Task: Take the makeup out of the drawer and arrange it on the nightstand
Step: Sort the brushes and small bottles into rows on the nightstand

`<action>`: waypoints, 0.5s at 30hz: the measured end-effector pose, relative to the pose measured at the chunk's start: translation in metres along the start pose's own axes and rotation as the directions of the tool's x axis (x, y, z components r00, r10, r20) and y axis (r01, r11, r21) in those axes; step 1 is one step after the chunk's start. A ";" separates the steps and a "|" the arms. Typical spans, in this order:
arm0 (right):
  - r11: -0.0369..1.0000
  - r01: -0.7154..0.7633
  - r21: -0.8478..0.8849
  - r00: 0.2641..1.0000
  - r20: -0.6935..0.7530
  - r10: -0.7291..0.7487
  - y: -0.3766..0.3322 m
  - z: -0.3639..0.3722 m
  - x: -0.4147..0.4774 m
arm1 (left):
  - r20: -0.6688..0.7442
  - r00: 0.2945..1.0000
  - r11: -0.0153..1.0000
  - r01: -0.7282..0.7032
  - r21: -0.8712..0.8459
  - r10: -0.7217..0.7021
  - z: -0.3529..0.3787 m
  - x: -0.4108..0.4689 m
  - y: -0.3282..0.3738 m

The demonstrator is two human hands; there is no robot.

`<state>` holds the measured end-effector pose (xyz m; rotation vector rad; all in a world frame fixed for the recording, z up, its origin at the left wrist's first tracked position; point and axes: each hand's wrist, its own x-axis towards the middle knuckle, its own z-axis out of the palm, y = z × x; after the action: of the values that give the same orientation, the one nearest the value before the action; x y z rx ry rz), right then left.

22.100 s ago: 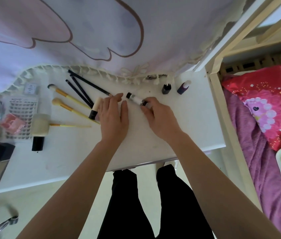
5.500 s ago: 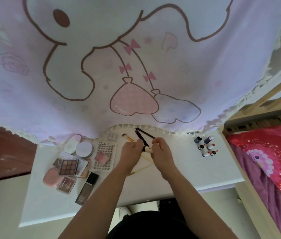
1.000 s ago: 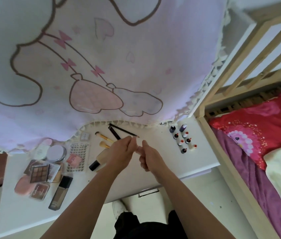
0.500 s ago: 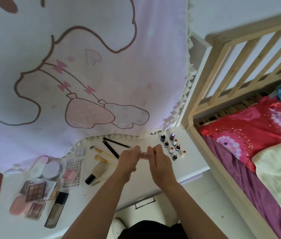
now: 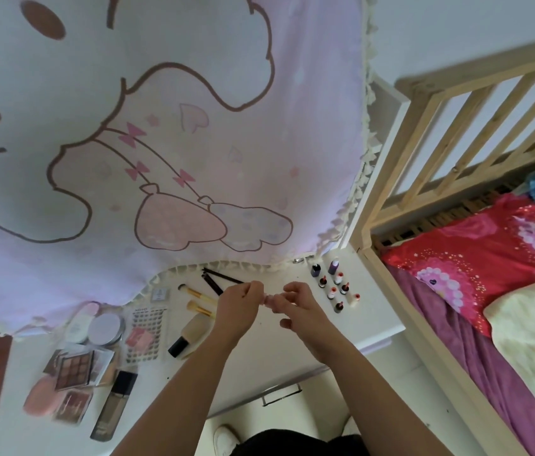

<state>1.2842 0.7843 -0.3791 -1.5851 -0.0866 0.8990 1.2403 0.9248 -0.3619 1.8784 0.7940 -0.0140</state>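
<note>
Left hand and right hand meet above the middle of the tabletop, both pinching a small pink item — too blurred to name. A slip could drop it onto the little bottles near the right back corner — toppling them.

I am making out only one word here: "XOYO", in small dark capitals, is running along the far edge of the white dotted card, which is lying just to the right of the round jar. Beyond the jar and to its right, the small square card is carrying print too fine and blurred for me to read.
</note>
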 end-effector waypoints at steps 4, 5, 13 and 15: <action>0.980 -0.195 0.043 0.979 0.068 0.192 -0.019 -0.003 -0.002 | 0.001 0.997 0.994 -0.077 0.081 0.077 -0.006 -0.002 -0.001; 0.981 -0.192 0.006 0.979 0.072 0.191 -0.020 -0.002 -0.002 | 0.002 0.996 0.992 -0.089 0.084 0.089 -0.007 -0.001 -0.001; 0.991 0.022 0.134 1.000 -0.021 -0.019 -0.012 -0.006 -0.005 | -0.014 1.000 1.000 -0.017 -0.011 0.017 -0.006 0.000 0.004; 0.992 0.032 0.121 0.999 -0.019 -0.030 -0.012 -0.010 -0.008 | -0.012 1.000 1.000 -0.019 -0.006 0.019 -0.006 0.000 0.007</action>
<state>1.2899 0.7752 -0.3655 -1.4742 -0.0434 0.8510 1.2420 0.9279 -0.3540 1.8816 0.7832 0.0113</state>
